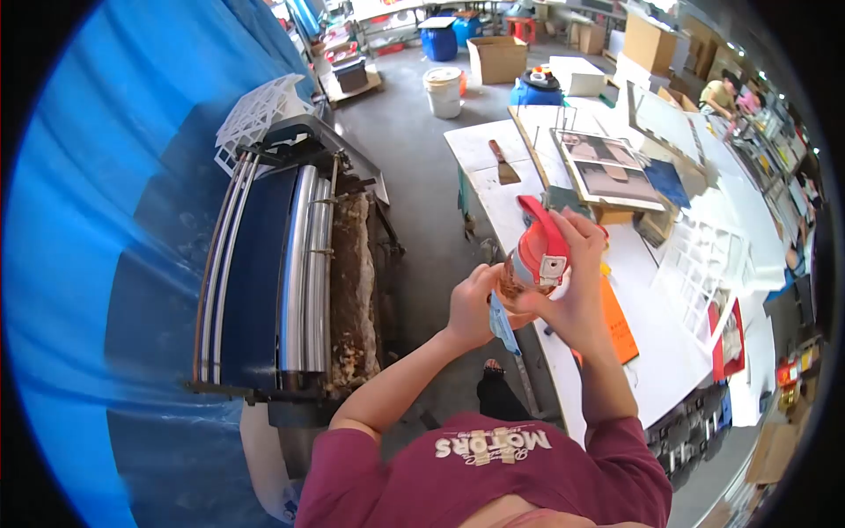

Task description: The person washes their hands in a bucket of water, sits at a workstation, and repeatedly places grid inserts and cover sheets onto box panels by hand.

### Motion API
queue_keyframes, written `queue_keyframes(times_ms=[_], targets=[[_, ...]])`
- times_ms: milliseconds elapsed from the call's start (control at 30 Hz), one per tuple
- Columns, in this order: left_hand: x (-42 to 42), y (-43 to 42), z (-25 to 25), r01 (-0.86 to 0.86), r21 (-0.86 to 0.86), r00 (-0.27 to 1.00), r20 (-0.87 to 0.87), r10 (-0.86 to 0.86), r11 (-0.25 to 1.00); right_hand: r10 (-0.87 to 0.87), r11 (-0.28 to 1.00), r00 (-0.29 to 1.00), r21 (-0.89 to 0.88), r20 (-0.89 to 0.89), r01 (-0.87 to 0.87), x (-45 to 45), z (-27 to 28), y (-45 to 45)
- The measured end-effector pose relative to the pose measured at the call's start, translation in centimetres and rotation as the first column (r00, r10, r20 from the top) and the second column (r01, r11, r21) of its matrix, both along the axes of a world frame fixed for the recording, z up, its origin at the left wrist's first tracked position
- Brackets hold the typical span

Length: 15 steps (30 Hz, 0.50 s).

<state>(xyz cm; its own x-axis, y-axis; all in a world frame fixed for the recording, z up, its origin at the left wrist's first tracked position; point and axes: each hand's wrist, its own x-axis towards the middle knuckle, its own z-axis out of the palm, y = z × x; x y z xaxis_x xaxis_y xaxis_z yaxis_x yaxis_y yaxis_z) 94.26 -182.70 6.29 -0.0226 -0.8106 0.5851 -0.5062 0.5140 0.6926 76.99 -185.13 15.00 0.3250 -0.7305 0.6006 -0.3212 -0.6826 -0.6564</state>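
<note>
The left hand (473, 305) and right hand (581, 286) both grip a red-lidded bottle (530, 251) by the white desk's (673, 370) edge; partly hidden, it seems stiff, perhaps light and slick, best held around its sides.

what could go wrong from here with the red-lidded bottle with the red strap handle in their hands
Dropping it: the bottle is held up by the left hand and right hand near the edge of the white tabletop. A slip might send it to the grey floor.

Spilling: I can't tell whether the lid is tight; if not, any contents might splash the flat orange sheet nearby.
</note>
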Motion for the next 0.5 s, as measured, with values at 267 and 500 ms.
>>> queue_keyframes(times_ms=[267, 500], targets=[[2.6, -16.4, 0.0, 0.070, -0.006, 0.993, -0.100, -0.070, 0.998, 0.278, 0.861, 0.945, 0.391, 0.172, -0.324, 0.6, 0.4, -19.2], [10.2, -30.7, -0.7, 0.108, 0.053, 0.989, -0.106, -0.102, 0.993, 0.193, 0.914, 0.885, 0.250, 0.424, -0.319, 9.8, -1.5, -31.3]])
